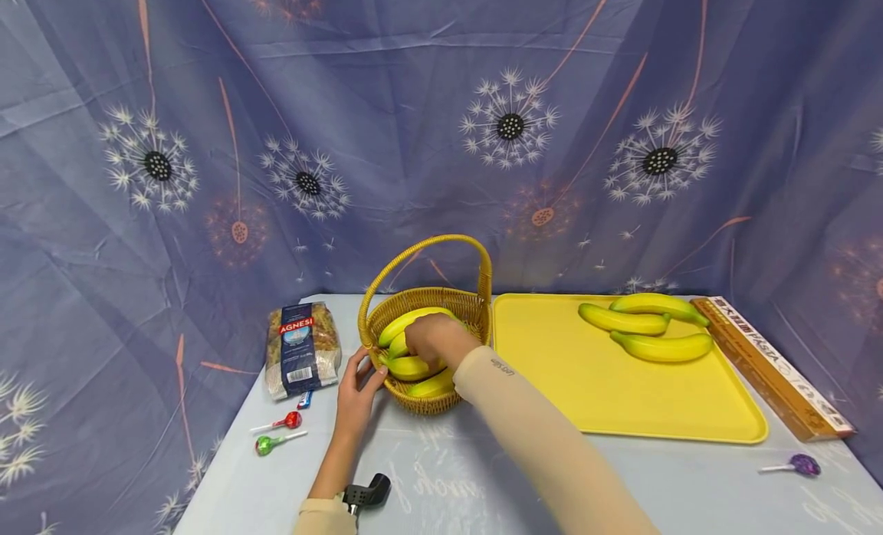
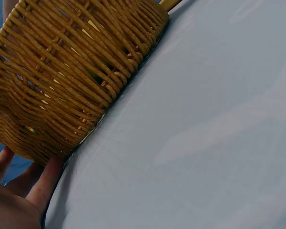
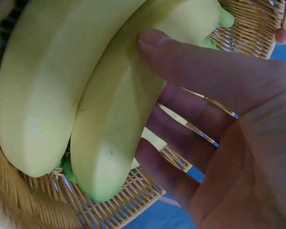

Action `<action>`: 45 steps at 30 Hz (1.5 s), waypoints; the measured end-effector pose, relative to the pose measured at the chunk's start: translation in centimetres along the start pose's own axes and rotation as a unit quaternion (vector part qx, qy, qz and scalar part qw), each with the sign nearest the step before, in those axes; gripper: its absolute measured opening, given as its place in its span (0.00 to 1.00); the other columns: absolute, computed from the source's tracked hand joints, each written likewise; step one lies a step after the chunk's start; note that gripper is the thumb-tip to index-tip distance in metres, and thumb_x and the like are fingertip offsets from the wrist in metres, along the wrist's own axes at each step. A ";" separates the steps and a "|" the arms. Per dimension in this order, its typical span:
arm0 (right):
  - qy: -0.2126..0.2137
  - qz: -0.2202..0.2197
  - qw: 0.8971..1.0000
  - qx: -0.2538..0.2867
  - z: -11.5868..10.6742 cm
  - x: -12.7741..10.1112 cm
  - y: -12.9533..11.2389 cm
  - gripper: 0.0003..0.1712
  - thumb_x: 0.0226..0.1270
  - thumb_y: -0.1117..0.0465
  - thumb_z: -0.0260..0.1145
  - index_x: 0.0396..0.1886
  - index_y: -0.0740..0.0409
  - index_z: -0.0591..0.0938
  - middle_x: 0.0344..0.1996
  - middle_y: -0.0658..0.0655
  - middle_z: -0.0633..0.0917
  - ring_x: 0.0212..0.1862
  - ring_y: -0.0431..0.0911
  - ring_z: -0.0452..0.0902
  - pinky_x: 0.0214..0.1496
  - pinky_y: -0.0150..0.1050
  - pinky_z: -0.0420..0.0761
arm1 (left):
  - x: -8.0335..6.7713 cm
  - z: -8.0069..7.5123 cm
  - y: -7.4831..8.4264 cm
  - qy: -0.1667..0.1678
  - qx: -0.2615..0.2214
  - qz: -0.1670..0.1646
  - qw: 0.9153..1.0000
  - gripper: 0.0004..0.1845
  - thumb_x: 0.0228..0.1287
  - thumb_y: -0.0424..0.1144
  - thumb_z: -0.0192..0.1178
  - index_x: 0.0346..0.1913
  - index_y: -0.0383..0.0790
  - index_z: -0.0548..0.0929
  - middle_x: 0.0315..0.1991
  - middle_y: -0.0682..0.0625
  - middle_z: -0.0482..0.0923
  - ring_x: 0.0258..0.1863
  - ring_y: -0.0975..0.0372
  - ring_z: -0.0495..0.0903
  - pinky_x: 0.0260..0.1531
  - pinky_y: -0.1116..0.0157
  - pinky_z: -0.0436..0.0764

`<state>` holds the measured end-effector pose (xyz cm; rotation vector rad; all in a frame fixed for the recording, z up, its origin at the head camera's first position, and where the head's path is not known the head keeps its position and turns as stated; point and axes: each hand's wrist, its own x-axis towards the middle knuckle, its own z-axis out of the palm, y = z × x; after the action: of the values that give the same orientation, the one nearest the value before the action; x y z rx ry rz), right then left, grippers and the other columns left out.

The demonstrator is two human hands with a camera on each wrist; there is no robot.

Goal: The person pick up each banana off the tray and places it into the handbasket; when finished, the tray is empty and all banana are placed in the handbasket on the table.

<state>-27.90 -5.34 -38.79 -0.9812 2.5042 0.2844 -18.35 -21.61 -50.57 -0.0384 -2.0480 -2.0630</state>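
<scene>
A wicker basket (image 1: 476, 309) with a tall handle (image 1: 428, 247) stands on the table and holds several yellow bananas (image 1: 407, 324). My right hand (image 1: 431, 339) reaches down into it. In the right wrist view the thumb (image 3: 152, 40) lies on top of one banana (image 3: 128, 109) and the fingers (image 3: 181, 119) curl beneath it; a second banana (image 3: 52, 81) lies beside it. My left hand (image 1: 359, 389) rests against the basket's near left side, its fingers (image 2: 43, 183) touching the woven wall (image 2: 71, 71) at the base.
A yellow tray (image 1: 607, 397) right of the basket carries three bananas (image 1: 645, 324). A long brown box (image 1: 773, 366) lies along its right edge. A pasta bag (image 1: 302, 349), red (image 1: 279, 423) and green (image 1: 272, 443) lollipops lie left; a purple lollipop (image 1: 800, 464) right.
</scene>
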 end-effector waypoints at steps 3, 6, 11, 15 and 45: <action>0.009 -0.007 1.000 0.019 0.2 0.1 0.2 0.13 0.59 0.64 0.72 0.21 0.46 0.77 0.20 0.47 0.68 0.25 0.41 0.58 0.24 0.35 0.61 | 0.3 -0.1 -1.1 0.011 0.006 0.002 1.000 0.26 0.67 0.37 0.61 0.67 0.42 0.70 0.70 0.51 0.59 0.66 0.51 0.62 0.49 0.70 0.78; 0.029 -0.022 0.997 0.069 0.4 0.2 0.8 0.09 0.59 0.65 0.71 0.34 0.44 0.85 0.29 0.43 0.77 0.32 0.38 0.68 0.31 0.31 0.70 | 0.4 -0.1 -1.6 0.021 0.021 0.008 1.000 0.26 0.67 0.38 0.61 0.67 0.44 0.69 0.70 0.51 0.59 0.66 0.51 0.63 0.49 0.70 0.78; 0.068 -0.046 0.982 0.169 0.0 0.0 3.1 0.23 0.66 0.67 0.62 0.59 0.43 0.81 0.51 0.47 0.81 0.50 0.42 0.76 0.49 0.37 0.78 | 0.4 0.1 -1.7 0.020 0.030 0.008 0.999 0.29 0.67 0.41 0.62 0.68 0.43 0.68 0.70 0.52 0.59 0.66 0.52 0.63 0.50 0.70 0.78; 0.095 -0.019 0.976 0.195 -0.1 -0.8 5.7 0.20 0.68 0.68 0.61 0.55 0.47 0.83 0.51 0.50 0.81 0.52 0.45 0.76 0.49 0.38 0.78 | 0.4 -0.1 -1.6 0.020 0.033 0.009 0.999 0.28 0.66 0.42 0.62 0.68 0.44 0.69 0.70 0.53 0.59 0.65 0.53 0.64 0.50 0.70 0.78; 0.082 -0.010 0.982 0.168 2.2 -1.4 8.1 0.14 0.64 0.61 0.68 0.50 0.47 0.85 0.54 0.48 0.80 0.58 0.47 0.72 0.51 0.38 0.78 | 0.3 -0.2 -1.9 0.022 0.024 0.006 0.999 0.27 0.67 0.44 0.62 0.67 0.49 0.70 0.69 0.58 0.60 0.64 0.58 0.66 0.49 0.67 0.80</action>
<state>-31.81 2.14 -39.86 -0.9197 2.5700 -0.2304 -18.98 -21.88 -52.39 0.0013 -2.0649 -1.9894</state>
